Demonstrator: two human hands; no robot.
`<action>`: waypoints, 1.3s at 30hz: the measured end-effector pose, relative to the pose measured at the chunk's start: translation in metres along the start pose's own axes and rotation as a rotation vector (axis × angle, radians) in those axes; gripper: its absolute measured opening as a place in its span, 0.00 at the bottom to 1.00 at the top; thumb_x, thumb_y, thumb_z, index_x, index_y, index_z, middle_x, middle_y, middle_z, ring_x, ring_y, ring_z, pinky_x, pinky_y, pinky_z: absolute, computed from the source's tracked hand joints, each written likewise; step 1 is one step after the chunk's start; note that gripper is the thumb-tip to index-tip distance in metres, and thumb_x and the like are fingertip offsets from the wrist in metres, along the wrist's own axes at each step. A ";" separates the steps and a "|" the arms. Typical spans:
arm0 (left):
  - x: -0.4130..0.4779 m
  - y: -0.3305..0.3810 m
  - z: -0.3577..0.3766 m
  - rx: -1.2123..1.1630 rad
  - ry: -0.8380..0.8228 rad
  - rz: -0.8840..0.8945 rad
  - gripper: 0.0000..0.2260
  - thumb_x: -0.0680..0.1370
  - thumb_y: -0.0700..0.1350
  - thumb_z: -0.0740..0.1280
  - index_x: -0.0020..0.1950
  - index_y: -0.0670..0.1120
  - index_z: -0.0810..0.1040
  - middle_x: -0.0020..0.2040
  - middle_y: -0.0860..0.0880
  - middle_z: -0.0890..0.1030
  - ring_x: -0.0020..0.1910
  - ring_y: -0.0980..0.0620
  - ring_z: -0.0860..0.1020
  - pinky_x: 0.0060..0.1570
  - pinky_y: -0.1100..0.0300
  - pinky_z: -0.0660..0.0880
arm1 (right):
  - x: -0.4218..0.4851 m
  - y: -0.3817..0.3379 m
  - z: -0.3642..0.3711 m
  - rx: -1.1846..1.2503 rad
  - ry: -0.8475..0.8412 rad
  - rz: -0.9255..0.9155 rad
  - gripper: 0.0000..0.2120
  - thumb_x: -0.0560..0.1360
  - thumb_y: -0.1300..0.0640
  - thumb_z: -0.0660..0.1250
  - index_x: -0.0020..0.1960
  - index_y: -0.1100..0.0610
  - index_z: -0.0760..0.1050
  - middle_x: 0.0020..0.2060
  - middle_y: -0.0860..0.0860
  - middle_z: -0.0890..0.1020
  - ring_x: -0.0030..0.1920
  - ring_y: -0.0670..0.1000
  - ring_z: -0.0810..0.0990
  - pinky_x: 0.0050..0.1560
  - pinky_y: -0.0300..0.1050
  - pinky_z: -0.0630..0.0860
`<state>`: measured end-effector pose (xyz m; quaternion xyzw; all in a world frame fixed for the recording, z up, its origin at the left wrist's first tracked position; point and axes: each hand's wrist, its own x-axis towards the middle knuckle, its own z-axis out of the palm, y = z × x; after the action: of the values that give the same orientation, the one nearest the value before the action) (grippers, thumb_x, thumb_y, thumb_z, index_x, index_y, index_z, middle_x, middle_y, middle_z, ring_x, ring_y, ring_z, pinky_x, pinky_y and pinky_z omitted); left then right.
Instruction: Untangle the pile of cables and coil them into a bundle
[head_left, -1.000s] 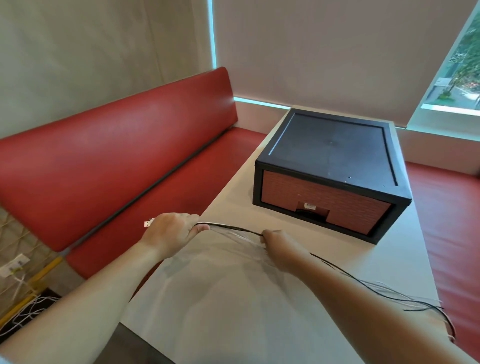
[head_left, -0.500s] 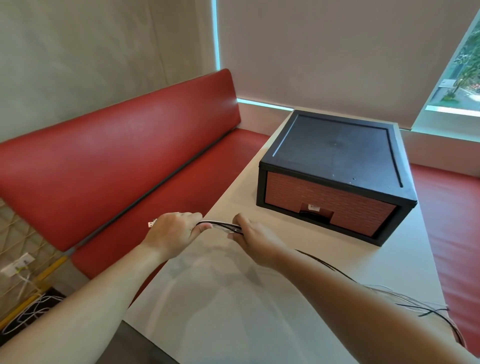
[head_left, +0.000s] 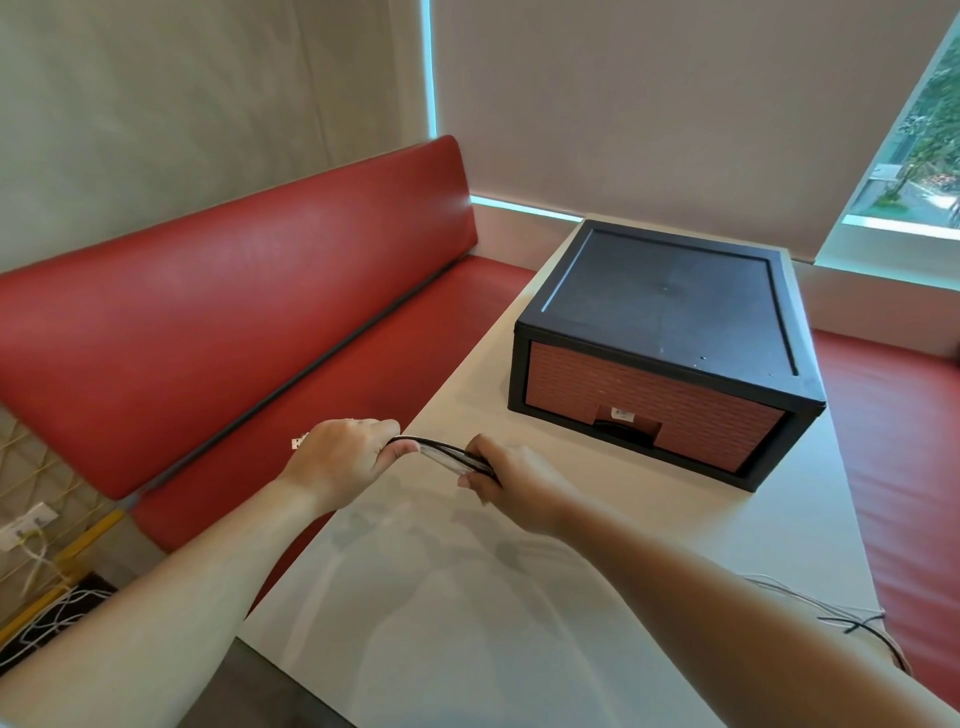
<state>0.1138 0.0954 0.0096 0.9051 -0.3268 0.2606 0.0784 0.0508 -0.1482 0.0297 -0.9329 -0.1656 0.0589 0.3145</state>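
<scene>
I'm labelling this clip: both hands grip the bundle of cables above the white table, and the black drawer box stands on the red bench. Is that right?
Not quite. The head view shows the black drawer box standing on the white table, not on the red bench. The rest holds: left hand and right hand both grip the bundle of cables above the table.

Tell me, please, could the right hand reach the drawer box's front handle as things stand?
Probably yes: only bare table lies between the right hand and the handle, which faces it. Its grip holds the cables, though, so it would need to release them first.
</scene>
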 end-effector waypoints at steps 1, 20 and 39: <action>0.000 0.000 0.001 -0.005 -0.002 -0.003 0.28 0.81 0.65 0.46 0.34 0.47 0.70 0.26 0.54 0.71 0.24 0.49 0.72 0.24 0.62 0.55 | 0.000 0.000 0.000 0.008 -0.009 -0.003 0.05 0.80 0.52 0.62 0.53 0.52 0.70 0.37 0.45 0.80 0.32 0.41 0.74 0.36 0.39 0.71; -0.003 -0.025 0.001 -0.006 -0.127 -0.220 0.25 0.77 0.67 0.48 0.37 0.50 0.70 0.33 0.51 0.78 0.37 0.42 0.80 0.30 0.54 0.65 | -0.044 0.039 -0.007 -0.036 -0.269 0.160 0.10 0.80 0.55 0.60 0.40 0.49 0.71 0.37 0.44 0.77 0.41 0.51 0.76 0.42 0.43 0.71; -0.020 -0.010 0.013 -0.066 -0.211 -0.163 0.33 0.72 0.75 0.33 0.35 0.52 0.64 0.29 0.56 0.68 0.30 0.51 0.69 0.28 0.57 0.57 | -0.051 0.076 -0.042 0.003 -0.340 0.408 0.36 0.72 0.56 0.71 0.70 0.48 0.52 0.65 0.53 0.69 0.57 0.53 0.74 0.57 0.45 0.73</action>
<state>0.1123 0.1103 -0.0114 0.9479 -0.2671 0.1458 0.0942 0.0330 -0.2462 0.0177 -0.9231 -0.0244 0.2773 0.2653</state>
